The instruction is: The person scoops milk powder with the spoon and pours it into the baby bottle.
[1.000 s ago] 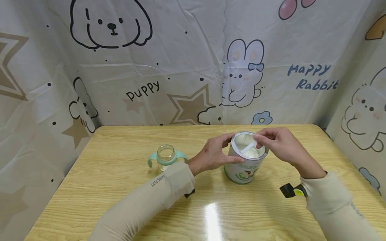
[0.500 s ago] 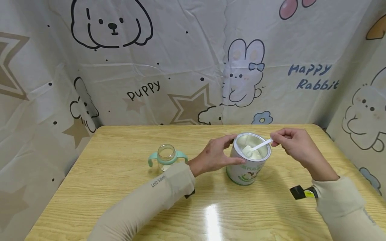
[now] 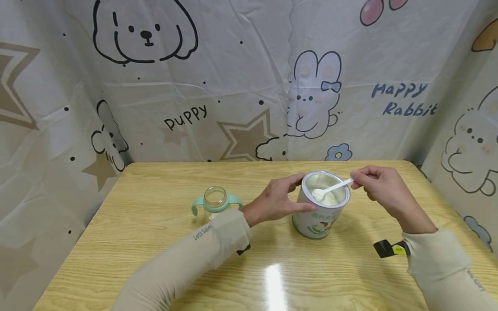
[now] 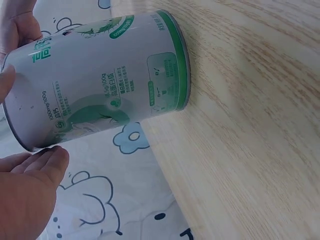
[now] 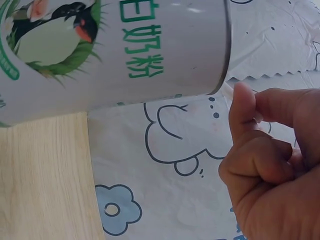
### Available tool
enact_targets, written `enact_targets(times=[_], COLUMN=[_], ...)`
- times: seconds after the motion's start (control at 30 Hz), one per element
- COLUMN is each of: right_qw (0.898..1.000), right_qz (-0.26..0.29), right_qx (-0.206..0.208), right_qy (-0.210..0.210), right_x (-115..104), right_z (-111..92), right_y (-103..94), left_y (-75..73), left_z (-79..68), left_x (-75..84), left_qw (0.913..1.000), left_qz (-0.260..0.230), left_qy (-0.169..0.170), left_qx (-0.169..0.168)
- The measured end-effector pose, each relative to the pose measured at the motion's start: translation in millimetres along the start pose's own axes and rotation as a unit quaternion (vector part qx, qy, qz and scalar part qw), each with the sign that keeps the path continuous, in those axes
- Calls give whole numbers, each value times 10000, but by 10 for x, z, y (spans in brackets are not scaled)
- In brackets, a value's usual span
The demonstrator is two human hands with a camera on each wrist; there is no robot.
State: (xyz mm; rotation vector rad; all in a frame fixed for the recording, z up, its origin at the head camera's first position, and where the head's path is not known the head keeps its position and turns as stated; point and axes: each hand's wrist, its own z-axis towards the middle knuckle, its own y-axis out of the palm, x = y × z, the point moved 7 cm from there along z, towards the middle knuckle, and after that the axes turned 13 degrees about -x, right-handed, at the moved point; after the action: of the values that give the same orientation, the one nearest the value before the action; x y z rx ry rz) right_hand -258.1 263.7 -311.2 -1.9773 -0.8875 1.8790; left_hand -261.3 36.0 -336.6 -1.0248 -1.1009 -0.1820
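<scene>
A white milk powder can [image 3: 317, 221] with green print stands uncovered on the table, pale powder [image 3: 330, 201] inside. My left hand [image 3: 274, 199] holds the can near its rim, thumb on the near side and fingers on the far side. Between thumb and index finger, my right hand [image 3: 379, 188] pinches the handle of a white scoop [image 3: 339, 185]. The scoop's bowl is heaped with powder and sits within the can's mouth. In the right wrist view the can [image 5: 170, 45] hides the scoop's bowl. The left wrist view shows the can's printed side [image 4: 95, 82].
A clear baby bottle [image 3: 215, 198] with mint-green handles stands uncapped left of the can, partly hidden by my left sleeve [image 3: 229, 231]. The wooden table [image 3: 311, 272] meets a printed cloth [image 3: 241, 86] behind its far edge.
The scoop has come up from the powder with a heap in its bowl. My right hand first moved right, then stayed nearly still. The can shifted slightly right.
</scene>
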Motion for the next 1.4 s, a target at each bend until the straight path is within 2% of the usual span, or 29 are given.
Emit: enact_targets(times=[0.27, 0.5, 0.73, 1.0, 1.17, 1.4], right_qw=[9994, 9970, 9932, 9906, 9830, 9613], right_qz=[290, 658, 1097, 1295, 1748, 2638], right_qx=[134, 129, 165, 147, 144, -23], right_qy=[-163, -388, -356, -423, -535, -796], right_x=[-37, -73, -83, -105, -138, -202], right_z=[0, 16, -15, -31, -32, -9], right_y=[-82, -114, -166, -216, -222, -155], left_y=[-136, -236, -337, -438, -509, -588], left_z=[-133, -214, -316, -445, -522, -616], left_x=[-63, -83, -119, -172, -180, -184], left_qw=[9985, 9972, 9966, 9953, 9950, 9949], left_qz=[-273, -361, -458, -372, -304, -344], left_qy=[-461, -636, -649, -839, -851, -781], left_qx=[108, 144, 233, 312, 421, 541])
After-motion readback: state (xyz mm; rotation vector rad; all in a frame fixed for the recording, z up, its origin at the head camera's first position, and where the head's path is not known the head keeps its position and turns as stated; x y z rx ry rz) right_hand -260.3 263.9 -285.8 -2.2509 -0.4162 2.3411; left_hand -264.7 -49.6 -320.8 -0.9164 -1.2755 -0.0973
